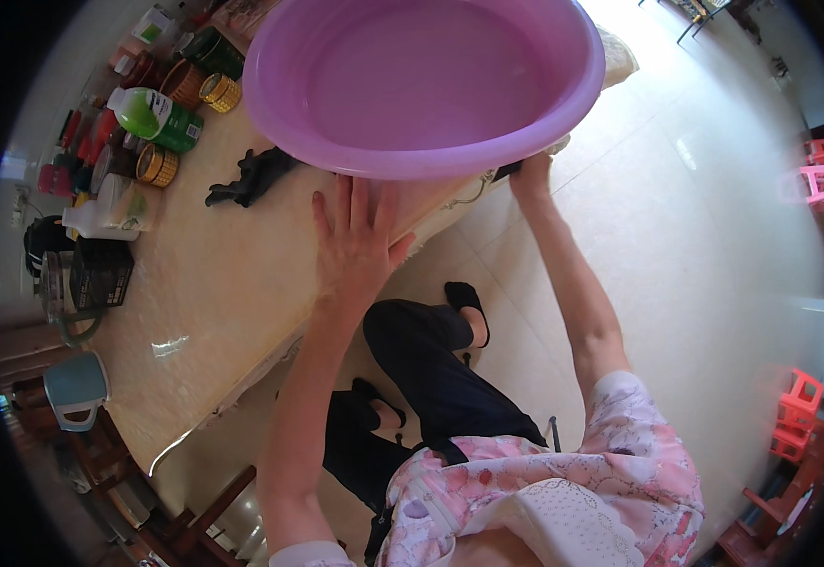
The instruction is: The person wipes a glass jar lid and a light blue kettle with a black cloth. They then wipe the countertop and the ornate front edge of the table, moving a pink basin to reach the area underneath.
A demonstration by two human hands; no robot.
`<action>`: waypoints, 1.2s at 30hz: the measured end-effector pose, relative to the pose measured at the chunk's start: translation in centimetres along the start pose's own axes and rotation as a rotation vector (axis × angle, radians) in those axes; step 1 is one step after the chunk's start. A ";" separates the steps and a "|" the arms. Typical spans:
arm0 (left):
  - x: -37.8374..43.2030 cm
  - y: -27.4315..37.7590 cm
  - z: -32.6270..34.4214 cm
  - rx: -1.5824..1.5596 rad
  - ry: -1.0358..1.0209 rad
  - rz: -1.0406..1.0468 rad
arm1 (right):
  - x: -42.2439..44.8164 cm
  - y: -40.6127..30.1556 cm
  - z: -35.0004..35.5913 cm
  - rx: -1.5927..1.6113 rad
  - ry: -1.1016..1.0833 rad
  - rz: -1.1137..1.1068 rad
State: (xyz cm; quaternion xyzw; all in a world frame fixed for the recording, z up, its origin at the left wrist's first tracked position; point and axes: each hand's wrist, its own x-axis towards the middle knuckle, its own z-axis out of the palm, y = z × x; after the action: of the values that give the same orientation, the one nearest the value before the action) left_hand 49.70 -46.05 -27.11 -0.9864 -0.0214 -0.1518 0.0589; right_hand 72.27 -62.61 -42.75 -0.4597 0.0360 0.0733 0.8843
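A large purple plastic basin (422, 161) fills the top of the view, over the far part of a table with a glossy marble-patterned top (221, 283). My left hand (357, 241) lies with fingers spread on the tabletop, its fingertips at the basin's near rim and partly covered by it. Below the basin's right side, at the table's edge, is my right hand (532, 177), beside a small dark thing; its fingers are partly hidden, and its grip cannot be made out. A crumpled dark cloth or glove (250, 177) lies left of the basin.
Along the wall stand a green bottle (157, 119), woven-look gold containers (157, 164), a black box (102, 273), a glass jug and a blue-grey pitcher (77, 386). Pink plastic stools (819, 186) and red ones (798, 404) stand at the far right. Wooden furniture is at lower left.
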 end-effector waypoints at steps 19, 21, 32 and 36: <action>-0.6 0.1 0.2 -0.057 -0.014 -0.037 | -5.3 3.0 1.5 -0.960 -0.016 -0.647; -0.6 -0.1 0.2 -0.051 -0.007 -0.037 | -11.0 5.3 3.4 -0.938 -0.086 -0.602; -0.6 0.0 0.2 -0.045 0.024 -0.032 | -2.1 1.2 0.5 -0.871 0.073 -0.443; -0.6 -0.1 0.5 -0.045 0.021 -0.039 | -8.2 5.2 3.5 -0.825 0.004 -0.610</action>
State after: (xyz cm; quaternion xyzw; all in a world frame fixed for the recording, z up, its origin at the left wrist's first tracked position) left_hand 49.27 -45.92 -27.75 -0.9852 -0.0367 -0.1637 0.0337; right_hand 63.34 -57.64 -43.86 -0.7602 -0.1298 -0.1808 0.6104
